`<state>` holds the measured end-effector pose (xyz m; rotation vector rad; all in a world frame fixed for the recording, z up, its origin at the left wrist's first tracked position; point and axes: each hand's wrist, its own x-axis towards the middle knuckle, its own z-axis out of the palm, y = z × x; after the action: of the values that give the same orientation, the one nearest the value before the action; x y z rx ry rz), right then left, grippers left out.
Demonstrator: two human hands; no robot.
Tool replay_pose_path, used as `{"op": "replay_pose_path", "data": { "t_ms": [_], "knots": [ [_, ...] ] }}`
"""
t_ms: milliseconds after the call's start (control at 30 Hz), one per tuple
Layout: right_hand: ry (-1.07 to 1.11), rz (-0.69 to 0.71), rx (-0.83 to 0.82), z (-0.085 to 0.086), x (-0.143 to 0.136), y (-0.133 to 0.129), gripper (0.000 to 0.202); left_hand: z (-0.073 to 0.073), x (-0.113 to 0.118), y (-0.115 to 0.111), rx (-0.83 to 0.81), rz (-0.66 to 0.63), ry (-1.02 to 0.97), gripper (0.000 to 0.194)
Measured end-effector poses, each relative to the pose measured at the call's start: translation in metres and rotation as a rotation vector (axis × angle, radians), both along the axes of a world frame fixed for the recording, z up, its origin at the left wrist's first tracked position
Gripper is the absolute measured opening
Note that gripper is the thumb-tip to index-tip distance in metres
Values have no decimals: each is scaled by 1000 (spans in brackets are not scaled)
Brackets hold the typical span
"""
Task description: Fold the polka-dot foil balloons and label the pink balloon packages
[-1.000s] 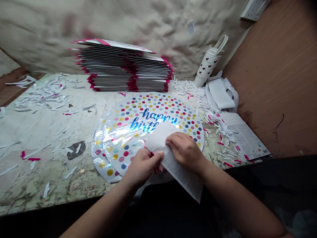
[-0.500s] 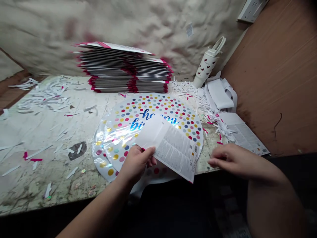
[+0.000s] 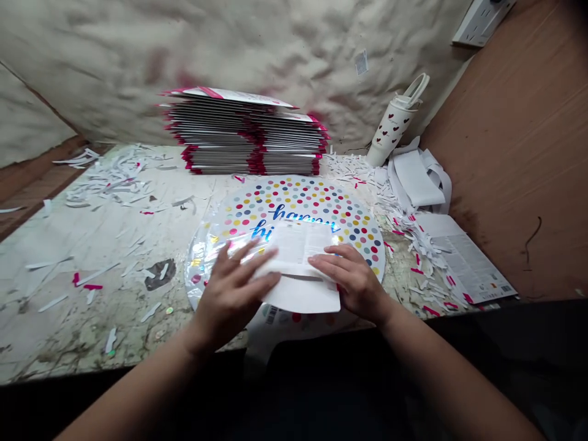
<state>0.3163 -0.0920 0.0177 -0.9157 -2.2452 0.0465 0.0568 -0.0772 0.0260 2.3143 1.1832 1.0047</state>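
A white printed card (image 3: 301,294), partly folded over, lies on the round dotted foil sheets (image 3: 294,195) with blue lettering. My left hand (image 3: 239,288) is over the card's left side, fingers spread and somewhat blurred. At the card's right side is my right hand (image 3: 351,278), its fingers lying on the folded part and its thumb hidden. The card covers part of the lettering.
Behind the foil sheets stands a tall stack of pink-edged cards (image 3: 248,138). A white tumbler (image 3: 389,131) leans at the back right, near paper scraps (image 3: 416,177) and another printed card (image 3: 478,263). Paper shreds (image 3: 110,177) litter the left.
My right hand has come in from the right onto the card. The card has turned and is now folded over, and my left hand has opened from its pinch. The view has shifted slightly.
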Motion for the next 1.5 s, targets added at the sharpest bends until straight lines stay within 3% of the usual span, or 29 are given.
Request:
{"op": "replay_pose_path", "data": {
  "t_ms": [100, 200, 267, 367, 467, 533, 667, 800, 867, 933, 1000, 1033, 1167, 1300, 1400, 1500],
  "knots": [
    [-161, 49, 50, -14, 1, -17, 35, -19, -6, -11, -216, -240, 94, 22],
    [-253, 101, 81, -27, -5, -36, 24, -35, -2, -28, -298, -322, 137, 26],
    [-242, 90, -10, -29, -9, -41, 19, -36, 3, -35, -259, -336, 185, 25],
    [-178, -2, -342, -22, -14, -32, 15, -28, 15, -31, -242, -286, 267, 17],
    [-168, -190, -613, -12, -18, -12, 7, -21, 29, -13, -313, -141, 348, 15],
    [-235, -252, -568, -8, -19, -3, 17, -20, 33, 0, -336, -57, 417, 15],
    [-484, 0, -352, -8, -25, -2, 42, -21, 28, 13, -285, 27, 456, 26],
    [-719, -54, -206, -7, -36, -6, 41, -7, 19, -7, -270, 59, 124, 16],
    [-704, -68, -90, -1, -41, -6, 35, 1, 20, -22, -559, -26, -47, 16],
    [-582, -44, 19, 6, -45, -6, 32, 4, 22, -32, -1005, -116, -268, 24],
    [-426, -3, 103, 11, -48, -8, 31, 2, 26, -33, -1302, -90, -603, 32],
    [-356, 15, 140, 13, -49, -9, 30, 0, 27, -32, -1353, -27, -766, 33],
    [-163, 16, 243, 8, -47, -17, 20, -6, 30, -21, -1377, 199, -1040, 17],
    [-134, 23, 239, -3, -44, -25, 15, -7, 36, -19, -1498, 342, -1341, 4],
    [-109, 32, 174, -7, -43, -28, 17, -8, 39, -22, -1530, 280, -1436, 7],
    [8, 84, -21, -1, -40, -27, 14, -9, 36, -23, -1506, 207, -1388, 14]
  ]
}}
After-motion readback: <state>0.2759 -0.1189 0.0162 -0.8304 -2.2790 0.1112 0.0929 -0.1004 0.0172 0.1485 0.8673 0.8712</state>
